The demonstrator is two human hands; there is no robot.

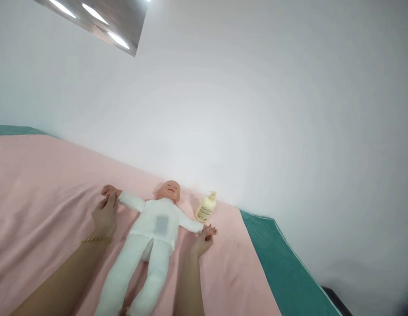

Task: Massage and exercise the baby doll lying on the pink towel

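Observation:
A baby doll [158, 224] with a white cloth body lies on its back on a pink sheet, its arms spread to both sides. My left hand [105, 216], with a beaded bracelet at the wrist, is closed on the doll's hand at the left. On the other side my right hand [202, 244] pinches the doll's other hand at its wrist. A pale yellow pump bottle [205, 207] rests on the sheet beside the doll, just above my right hand. A grey patch marks the doll's chest.
The pink sheet [36, 175] has folds at the left. Green cloth [283, 254] shows at its right edge and at the far left. Behind stands a white wall [223, 109], with a reflective panel [125, 26] at the top left. Something dark sits at the lower right.

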